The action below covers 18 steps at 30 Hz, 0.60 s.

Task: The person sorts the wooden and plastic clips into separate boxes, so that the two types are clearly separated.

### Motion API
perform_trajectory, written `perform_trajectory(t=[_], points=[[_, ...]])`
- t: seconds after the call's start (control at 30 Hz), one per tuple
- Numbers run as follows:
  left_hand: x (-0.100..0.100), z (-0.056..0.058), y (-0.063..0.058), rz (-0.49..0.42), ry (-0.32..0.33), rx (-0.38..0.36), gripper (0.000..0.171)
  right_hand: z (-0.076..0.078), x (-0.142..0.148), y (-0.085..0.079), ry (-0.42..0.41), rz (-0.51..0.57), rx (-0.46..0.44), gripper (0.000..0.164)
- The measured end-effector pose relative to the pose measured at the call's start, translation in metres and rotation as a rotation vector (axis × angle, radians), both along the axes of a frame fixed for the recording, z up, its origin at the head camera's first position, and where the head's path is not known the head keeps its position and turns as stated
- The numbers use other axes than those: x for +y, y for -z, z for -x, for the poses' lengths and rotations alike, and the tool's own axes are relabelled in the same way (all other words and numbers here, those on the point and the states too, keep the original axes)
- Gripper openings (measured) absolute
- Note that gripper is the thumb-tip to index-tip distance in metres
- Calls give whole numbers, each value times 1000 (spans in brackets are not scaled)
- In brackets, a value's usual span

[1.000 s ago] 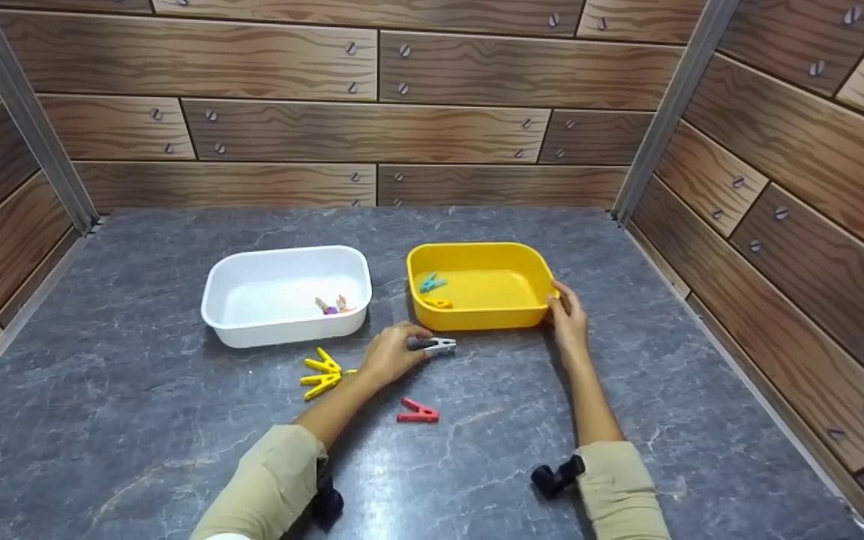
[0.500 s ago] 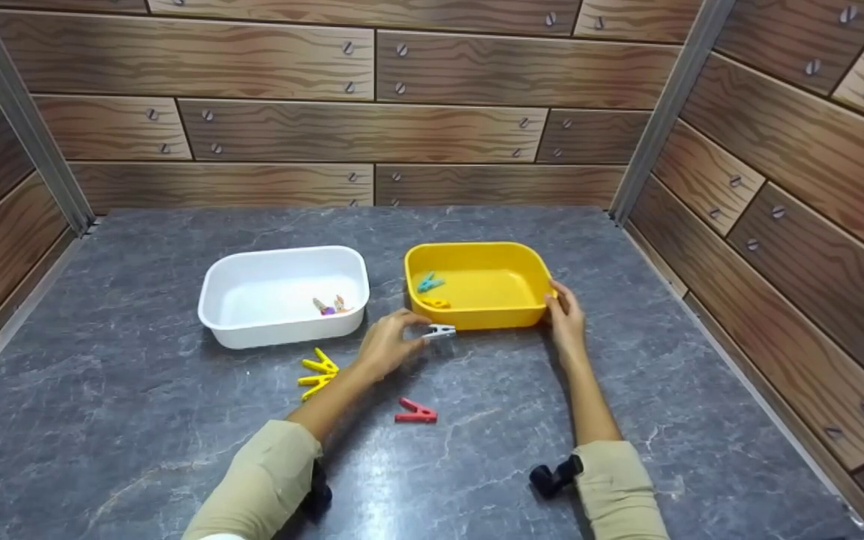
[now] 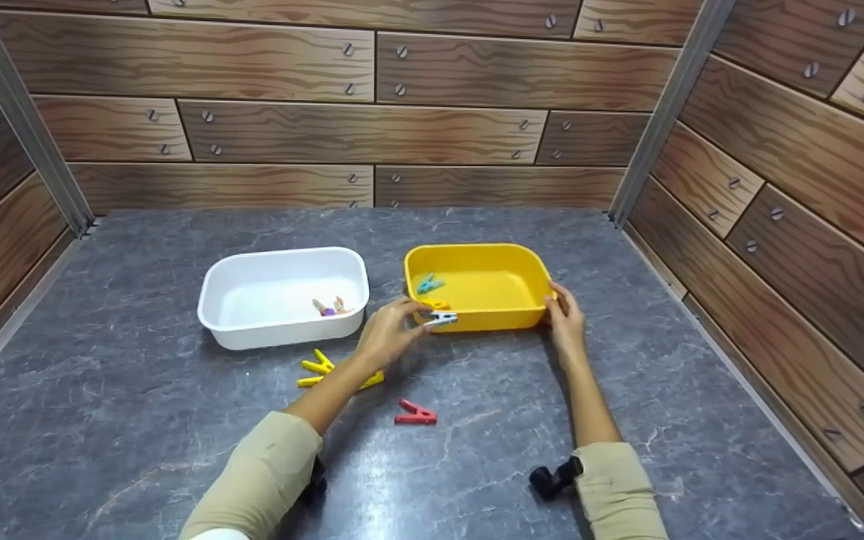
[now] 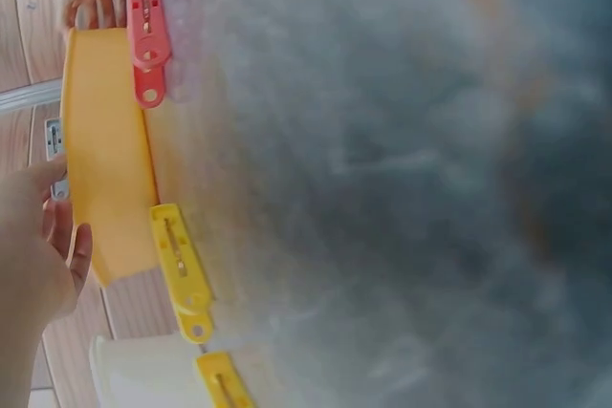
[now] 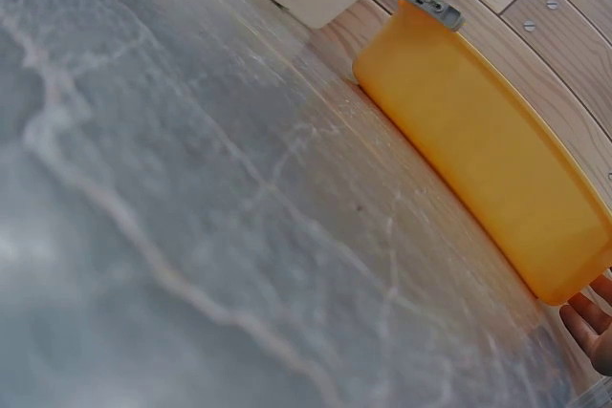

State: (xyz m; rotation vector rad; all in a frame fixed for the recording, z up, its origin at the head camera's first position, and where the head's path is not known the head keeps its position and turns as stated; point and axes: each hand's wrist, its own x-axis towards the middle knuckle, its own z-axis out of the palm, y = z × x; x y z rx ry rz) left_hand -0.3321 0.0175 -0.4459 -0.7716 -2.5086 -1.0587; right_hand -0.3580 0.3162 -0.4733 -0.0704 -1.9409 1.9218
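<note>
My left hand (image 3: 387, 330) pinches a grey clothespin (image 3: 443, 319) by its handle end, level with the front rim of the yellow tub (image 3: 492, 320). In the right wrist view the grey clothespin (image 5: 426, 1) overlaps the tub's upper corner. My right hand (image 3: 568, 322) grips the tub's right end, thumb at the rim. Inside the tub lie a teal clothespin (image 3: 429, 284) and a yellow clothespin (image 3: 436, 304). Several yellow clothespins (image 3: 317, 364) lie on the table under my left forearm, which partly hides them. A red clothespin (image 3: 415, 412) rests nearer to me.
A white tub (image 3: 282, 332) stands left of the yellow one, with a few small colourful clothespins (image 3: 329, 307) in its front right corner. Wood-patterned walls (image 3: 462, 135) enclose the grey marbled table (image 3: 492, 465) at the back and sides.
My left hand has lifted the grey clothespin from in front of the yellow tub up to its front rim. The right hand stays at the tub's end.
</note>
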Motion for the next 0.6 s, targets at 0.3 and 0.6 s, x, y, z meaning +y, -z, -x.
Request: perform_trajectory(t=[0.3,0.6], points=[[6,10,-16,-6,-46,18,27,-1,0,-1,-16,19,-15,37],[14,23,-19,13,-149,-12,27,0,0,0,4,5,-14,36]])
